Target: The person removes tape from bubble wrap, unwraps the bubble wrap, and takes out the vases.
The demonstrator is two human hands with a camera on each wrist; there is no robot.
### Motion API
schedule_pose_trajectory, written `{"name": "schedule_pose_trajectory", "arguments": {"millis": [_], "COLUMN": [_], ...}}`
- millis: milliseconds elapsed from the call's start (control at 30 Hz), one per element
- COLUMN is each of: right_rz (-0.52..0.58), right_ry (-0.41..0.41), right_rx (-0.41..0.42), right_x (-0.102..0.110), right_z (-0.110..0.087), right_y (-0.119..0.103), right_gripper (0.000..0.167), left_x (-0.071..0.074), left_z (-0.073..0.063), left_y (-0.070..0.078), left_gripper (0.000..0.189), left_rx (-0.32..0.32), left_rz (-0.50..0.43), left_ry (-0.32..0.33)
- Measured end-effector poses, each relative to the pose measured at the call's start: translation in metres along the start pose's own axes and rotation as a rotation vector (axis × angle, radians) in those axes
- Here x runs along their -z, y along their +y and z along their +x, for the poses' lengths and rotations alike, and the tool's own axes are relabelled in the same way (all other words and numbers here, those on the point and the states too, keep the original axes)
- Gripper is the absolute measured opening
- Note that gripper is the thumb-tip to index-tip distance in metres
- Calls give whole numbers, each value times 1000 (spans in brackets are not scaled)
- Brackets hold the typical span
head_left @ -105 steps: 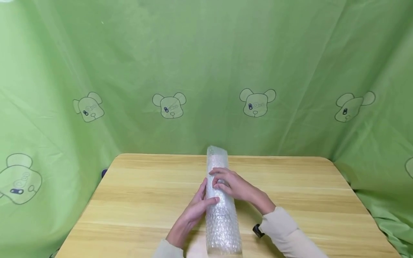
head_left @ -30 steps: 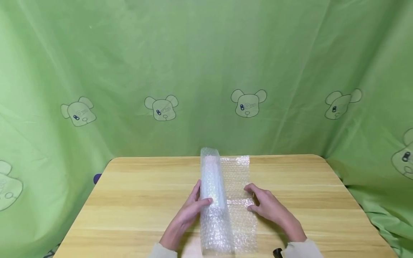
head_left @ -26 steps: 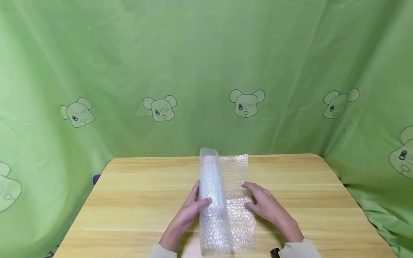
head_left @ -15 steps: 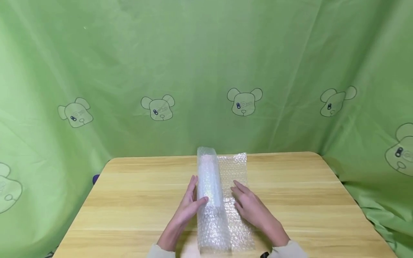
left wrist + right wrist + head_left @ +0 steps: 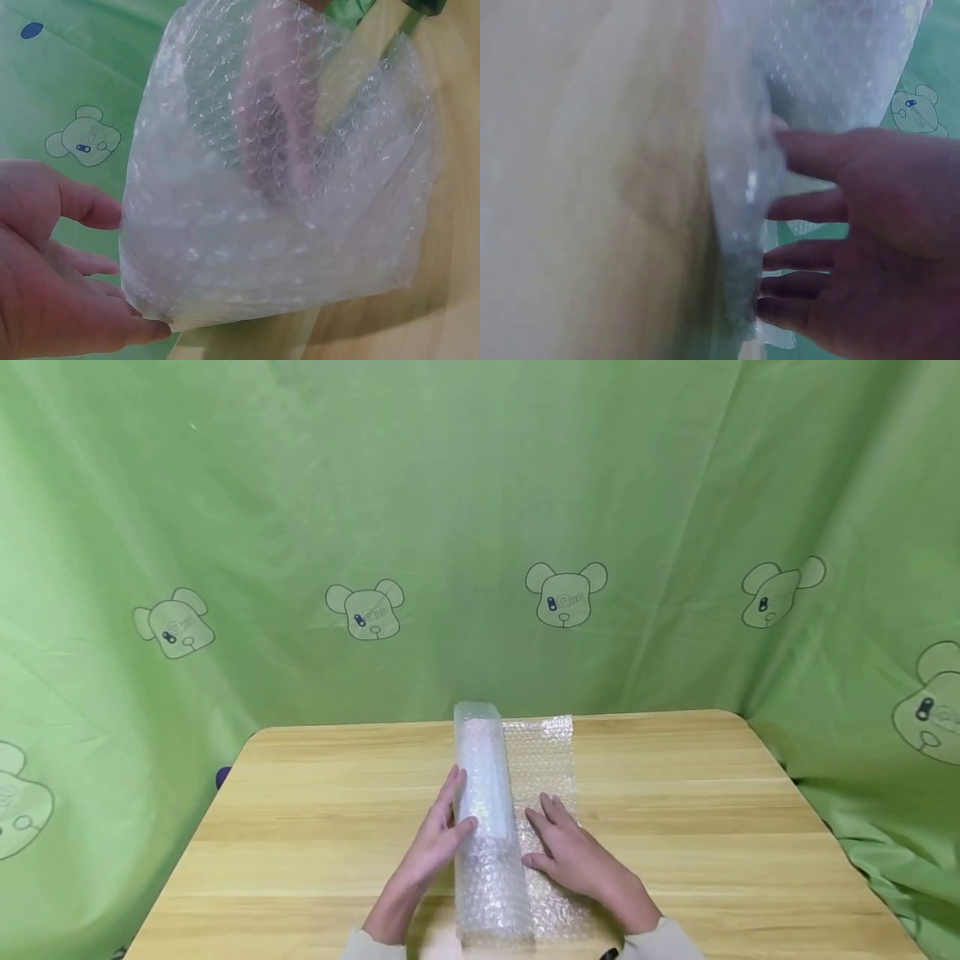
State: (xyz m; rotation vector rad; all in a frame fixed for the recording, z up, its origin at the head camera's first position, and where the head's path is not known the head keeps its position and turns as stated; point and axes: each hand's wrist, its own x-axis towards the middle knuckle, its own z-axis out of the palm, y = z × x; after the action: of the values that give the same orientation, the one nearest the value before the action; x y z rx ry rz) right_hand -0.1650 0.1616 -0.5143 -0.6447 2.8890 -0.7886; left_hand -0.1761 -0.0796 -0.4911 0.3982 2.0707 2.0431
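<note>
A long bundle of clear bubble wrap (image 5: 491, 885) lies lengthwise on the wooden table (image 5: 712, 827), with something whitish inside its far half. From its right side a loose flap of bubble wrap (image 5: 540, 760) spreads flat over the wood. My left hand (image 5: 431, 847) rests against the bundle's left side, thumb near the top edge; in the left wrist view its fingers touch the wrap's side. Over the flap lies my right hand (image 5: 577, 860), fingers straight and spread. In the right wrist view the fingertips meet the edge of the wrap.
A green curtain (image 5: 450, 485) printed with bear heads hangs behind the table and at both sides. The bundle's far end reaches the table's back edge. A small dark blue thing (image 5: 222, 777) shows beyond the left edge.
My right hand has left the bundle's top, the flap now lies opened out to the right, and the hand has moved left onto it. The left hand stays at the bundle's left side.
</note>
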Motion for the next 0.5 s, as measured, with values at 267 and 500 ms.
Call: {"name": "schedule_pose_trajectory", "arguments": {"millis": [267,500], "right_rz": [33,37], "right_ry": [-85,-99], "right_rx": [1,-2], "right_x": [1,11], "right_z": [-1,-3], "right_y": [-1,4], "right_gripper": [82,82], "left_x": [12,12], "left_z": [-4,-4], "left_y": [3,5], "left_gripper": [72,86], "left_rx": [62,117], "left_rz": [128,123], "left_ry": [59,115]}}
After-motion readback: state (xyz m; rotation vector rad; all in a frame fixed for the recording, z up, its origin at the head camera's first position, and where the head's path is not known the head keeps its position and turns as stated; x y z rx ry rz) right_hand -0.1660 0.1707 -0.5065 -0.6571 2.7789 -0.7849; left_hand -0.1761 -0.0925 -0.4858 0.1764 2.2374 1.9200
